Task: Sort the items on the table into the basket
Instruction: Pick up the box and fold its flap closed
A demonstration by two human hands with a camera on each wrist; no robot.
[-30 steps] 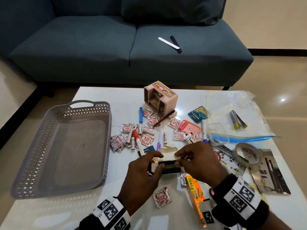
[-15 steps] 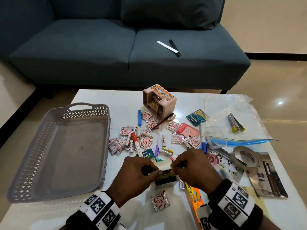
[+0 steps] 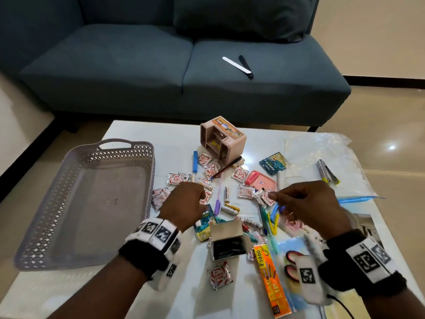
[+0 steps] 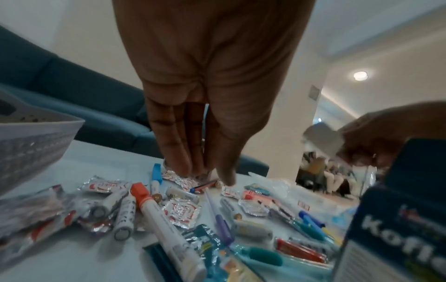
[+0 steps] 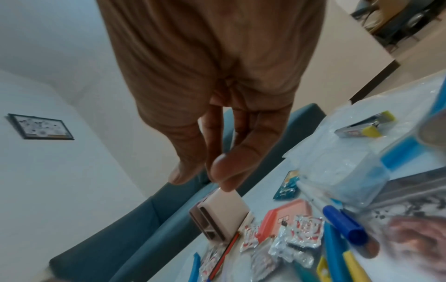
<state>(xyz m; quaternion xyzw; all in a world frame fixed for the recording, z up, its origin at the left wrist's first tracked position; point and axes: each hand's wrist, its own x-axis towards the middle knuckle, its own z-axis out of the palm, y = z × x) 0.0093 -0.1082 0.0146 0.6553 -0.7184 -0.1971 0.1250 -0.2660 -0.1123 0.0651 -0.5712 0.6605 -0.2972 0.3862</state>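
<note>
Both my hands are hovering over the mess on the white surface point(image 3: 147, 132) right now and neither grip is holding anything. My left hand point(image 3: 184, 203) has its fingers point(image 4: 178, 152) straight and bunched together, pointing down at the pile of little silver-and-red foil sachets point(image 3: 208, 168) just past the fingertips. A white marker with an orange cap point(image 4: 154, 206) lies right under that hand, and the purple pen point(image 3: 218, 199) sits just to its right.

My right hand point(image 3: 305, 206) is loose, thumb and fingers relaxed with a narrow gap between them, above a couple more foil sachets point(image 3: 264, 198) and the blue and yellow plastic clips point(image 3: 274, 218). Just beyond it is the flat pink plastic case point(image 3: 261, 181).

Between my wrists, nearer to me, the small white cardboard box with black contents point(image 3: 227, 242) sits open on the surface.

The grey perforated plastic basket point(image 3: 46, 203) is off to the left of my left hand, with nothing in it yet.
</note>
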